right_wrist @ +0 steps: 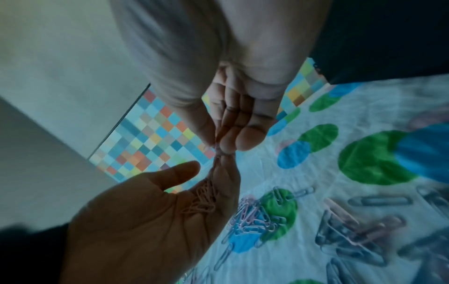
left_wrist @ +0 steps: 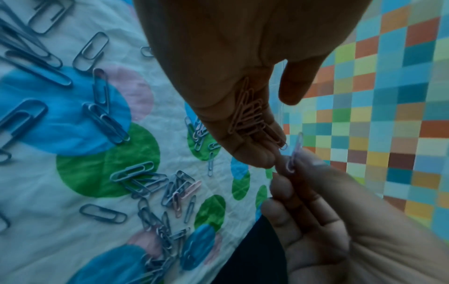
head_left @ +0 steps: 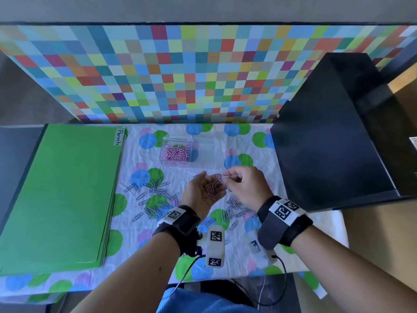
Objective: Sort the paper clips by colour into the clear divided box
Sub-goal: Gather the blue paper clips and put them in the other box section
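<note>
A: Where are the hands?

B: Both are raised over the middle of the counter [head_left: 320, 224], above its spotted cloth [head_left: 144, 224]. The left hand [head_left: 204, 193] lies palm up, fingers relaxed and nearly straight, cupping a small heap of pink clips [head_left: 211, 188] without gripping them.

A: And the right?

B: The right hand [head_left: 244, 186] is just beside the left fingertips, thumb and forefinger pinching a single clip [left_wrist: 294, 153]. It looks pale lilac or pink from the left wrist view, but the light there is dim, so I cannot be sure of the colour.

A: Where is the clear box?

B: The clear box [head_left: 203, 141] stands on the far side of the hands, well apart from them. Its left compartment holds a heap of pink paper clips [head_left: 176, 154]. In the right compartment I see only the cloth's pattern through the plastic.

A: What about the loose clips?

B: A spread of blue-grey clips [head_left: 153, 193] lies on the cloth left of the left hand. A mixed pile [head_left: 233, 206] of blue-grey and pink ones lies under and near the right wrist.

A: Anything else on the counter?

B: A stack of green folders [head_left: 61, 195] on the left with a label reading "Permits", a black box [head_left: 334, 136] on the right, and a chequered board [head_left: 180, 71] standing along the far edge.
</note>
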`<state>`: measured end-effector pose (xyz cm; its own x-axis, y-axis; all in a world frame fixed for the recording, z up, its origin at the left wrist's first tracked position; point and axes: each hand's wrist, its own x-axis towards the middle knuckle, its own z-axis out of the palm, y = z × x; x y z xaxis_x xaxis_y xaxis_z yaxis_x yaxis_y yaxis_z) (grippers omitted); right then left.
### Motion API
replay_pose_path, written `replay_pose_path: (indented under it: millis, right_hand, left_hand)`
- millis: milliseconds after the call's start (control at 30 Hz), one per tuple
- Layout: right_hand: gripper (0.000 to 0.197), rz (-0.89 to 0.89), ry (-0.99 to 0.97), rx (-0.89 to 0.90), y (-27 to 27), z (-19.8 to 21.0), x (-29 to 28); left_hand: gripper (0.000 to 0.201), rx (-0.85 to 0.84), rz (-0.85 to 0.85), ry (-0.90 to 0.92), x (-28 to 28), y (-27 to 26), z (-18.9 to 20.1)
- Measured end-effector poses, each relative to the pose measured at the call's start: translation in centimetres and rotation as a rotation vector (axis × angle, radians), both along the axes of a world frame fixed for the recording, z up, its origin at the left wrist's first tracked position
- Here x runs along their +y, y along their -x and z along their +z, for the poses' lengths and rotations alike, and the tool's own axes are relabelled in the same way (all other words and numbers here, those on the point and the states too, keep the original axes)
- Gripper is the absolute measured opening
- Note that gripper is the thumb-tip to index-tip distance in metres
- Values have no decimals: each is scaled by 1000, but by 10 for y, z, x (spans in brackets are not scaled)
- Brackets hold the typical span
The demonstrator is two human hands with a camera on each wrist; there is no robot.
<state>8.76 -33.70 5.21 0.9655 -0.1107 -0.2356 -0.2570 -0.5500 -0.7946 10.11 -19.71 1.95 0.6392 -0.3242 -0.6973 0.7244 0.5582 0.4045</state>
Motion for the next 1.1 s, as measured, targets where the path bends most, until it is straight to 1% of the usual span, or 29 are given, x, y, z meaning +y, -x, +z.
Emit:
replay_pose_path:
  millis: [67, 133, 233, 333, 467, 567, 633, 700, 767, 867, 967, 1033, 1100]
  right_hand:
    - [18, 28, 36, -15, -2, 4, 4]
    - [18, 25, 49, -48, -3, 9, 4]
    - [16, -26, 49, -75, -2, 12, -9]
    - [11, -103, 2, -37, 7, 4, -31]
    - [9, -177, -25, 5, 30, -6, -51]
    - [9, -176, -20, 26, 47, -12, -58]
    - [11, -175, -19, 46, 55, -15, -61]
    - [13, -172, 3, 54, 61, -17, -61]
    - [14, -153, 53, 76, 64, -21, -60]
    - [14, -122, 166, 109, 64, -32, -60]
    - [17, -34, 274, 117, 58, -42, -58]
    - [21, 81, 329, 137, 51, -47, -55]
    - [21, 181, 392, 169, 44, -52, -52]
  left_hand:
    - [45, 31, 51, 37, 1, -1, 3]
    - [46, 68, 93, 55, 4, -3, 4]
    - [47, 95, 153, 88, 12, -10, 8]
    - [48, 61, 205, 74, 27, -25, 13]
    - [46, 24, 297, -28, 55, -59, 18]
    - [41, 60, 308, -162, 67, -80, 18]
    - [37, 88, 325, -213, 69, -90, 17]
    - [43, 93, 353, -235, 67, -96, 17]
    - [52, 71, 357, -254, 63, -99, 19]
    - [56, 32, 318, -290, 57, -99, 23]
    - [48, -42, 238, -431, 53, -91, 22]
    - [36, -138, 177, -528, 49, -82, 18]
    - [33, -218, 158, -577, 46, -73, 14]
